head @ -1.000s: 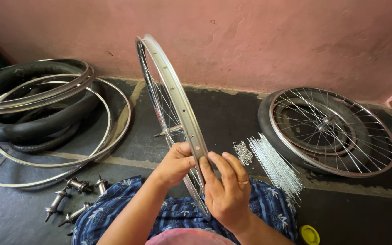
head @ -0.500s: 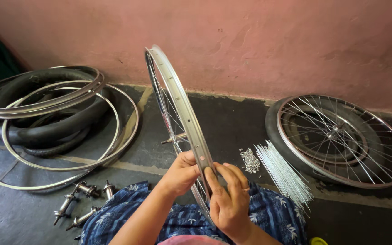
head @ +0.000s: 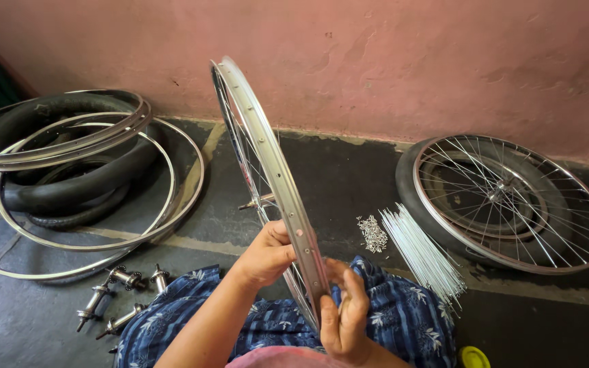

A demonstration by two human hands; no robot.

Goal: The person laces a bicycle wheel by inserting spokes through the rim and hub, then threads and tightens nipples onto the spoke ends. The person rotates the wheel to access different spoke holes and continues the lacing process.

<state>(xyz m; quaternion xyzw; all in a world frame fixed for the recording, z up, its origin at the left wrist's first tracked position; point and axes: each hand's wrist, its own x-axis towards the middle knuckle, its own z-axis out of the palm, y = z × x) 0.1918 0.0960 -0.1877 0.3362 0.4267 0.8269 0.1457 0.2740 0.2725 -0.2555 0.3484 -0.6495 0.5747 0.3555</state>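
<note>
Fingers of left hand (head: 267, 255) and right hand (head: 345, 320) clamped on upright silver rim (head: 274, 163); loose spokes (head: 420, 255) beside.

No packages, labels, signs or screens appear anywhere in the frame.

You hold a shiny silver metal wheel rim (head: 274, 177) over your blue cloth with a white leaf print (head: 403, 317). Black rubber tyres (head: 69, 184) lie on the dark grey floor (head: 342, 177) by the pink wall (head: 376, 54); silver loose spokes (head: 420, 255) gleam, a round yellow lid (head: 473, 357) beside them.
</note>
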